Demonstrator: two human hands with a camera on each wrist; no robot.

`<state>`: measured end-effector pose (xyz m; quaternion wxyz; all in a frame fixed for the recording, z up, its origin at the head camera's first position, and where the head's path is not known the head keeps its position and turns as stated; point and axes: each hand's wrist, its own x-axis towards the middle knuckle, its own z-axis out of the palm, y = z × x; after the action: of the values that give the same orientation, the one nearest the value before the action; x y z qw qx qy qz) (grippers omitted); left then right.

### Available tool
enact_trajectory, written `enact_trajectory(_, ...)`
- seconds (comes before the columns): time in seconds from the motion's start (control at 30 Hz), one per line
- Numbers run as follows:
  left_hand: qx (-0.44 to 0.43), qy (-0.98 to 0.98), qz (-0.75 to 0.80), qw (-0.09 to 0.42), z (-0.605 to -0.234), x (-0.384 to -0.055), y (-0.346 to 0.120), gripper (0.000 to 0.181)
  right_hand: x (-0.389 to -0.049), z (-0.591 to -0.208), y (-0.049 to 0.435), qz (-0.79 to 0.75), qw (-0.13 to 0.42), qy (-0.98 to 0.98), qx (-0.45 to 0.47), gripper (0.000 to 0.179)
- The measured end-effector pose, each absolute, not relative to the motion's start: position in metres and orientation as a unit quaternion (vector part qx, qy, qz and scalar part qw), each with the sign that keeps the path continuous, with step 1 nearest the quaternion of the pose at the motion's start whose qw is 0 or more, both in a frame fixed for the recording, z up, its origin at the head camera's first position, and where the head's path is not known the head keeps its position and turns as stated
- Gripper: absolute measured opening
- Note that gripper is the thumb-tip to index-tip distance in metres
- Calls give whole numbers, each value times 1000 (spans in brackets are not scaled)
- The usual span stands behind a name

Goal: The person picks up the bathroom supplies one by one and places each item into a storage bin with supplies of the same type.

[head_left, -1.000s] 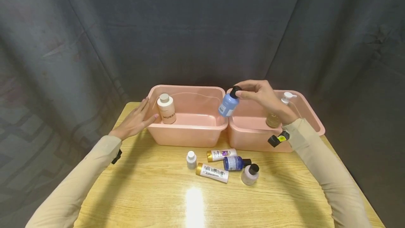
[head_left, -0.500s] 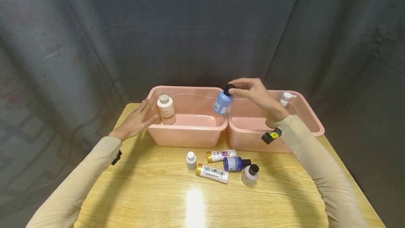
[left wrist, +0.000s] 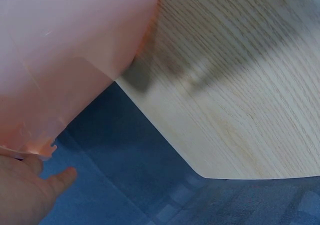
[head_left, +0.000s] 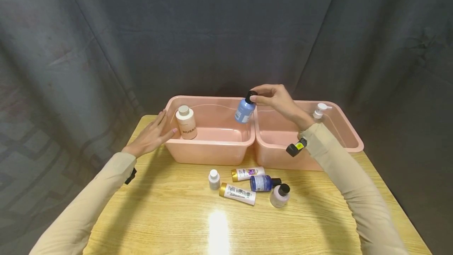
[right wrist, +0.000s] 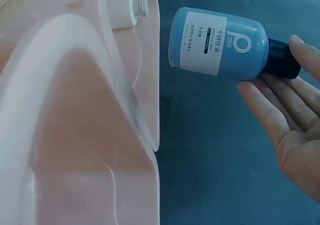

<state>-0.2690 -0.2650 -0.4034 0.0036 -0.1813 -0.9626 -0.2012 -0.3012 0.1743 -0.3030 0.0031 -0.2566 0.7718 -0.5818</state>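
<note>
My right hand [head_left: 277, 99] pinches the black cap of a light blue shampoo bottle [head_left: 244, 111] between thumb and fingers. The bottle hangs slightly tilted over the right end of the left pink bin [head_left: 209, 153]. In the right wrist view its white label faces the camera, and the shampoo bottle [right wrist: 220, 44] shows above the bin rims. My left hand [head_left: 149, 136] rests with straight, spread fingers at the left rim of that bin. Inside it, close to this hand, stands a white bottle [head_left: 186, 123] lettered "MURRA".
A second pink bin [head_left: 283, 156] adjoins on the right, holding a pump bottle [head_left: 320, 110] partly hidden by my right arm. In front lie two white tubes [head_left: 238, 193] and a dark blue bottle [head_left: 260, 183]. A small white bottle [head_left: 214, 180] and a pale black-capped bottle [head_left: 279, 198] stand nearby.
My right hand has carried the light blue shampoo bottle leftward and slightly up, from the rims between the two bins to over the left bin. The left hand stays in place.
</note>
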Motion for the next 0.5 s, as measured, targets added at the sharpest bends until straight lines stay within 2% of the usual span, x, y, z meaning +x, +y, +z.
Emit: enact_trajectory(0.5,-193,-964,-185,6,-404,-269,-265,85,-314,-310,159,-591,5,768,-245,34)
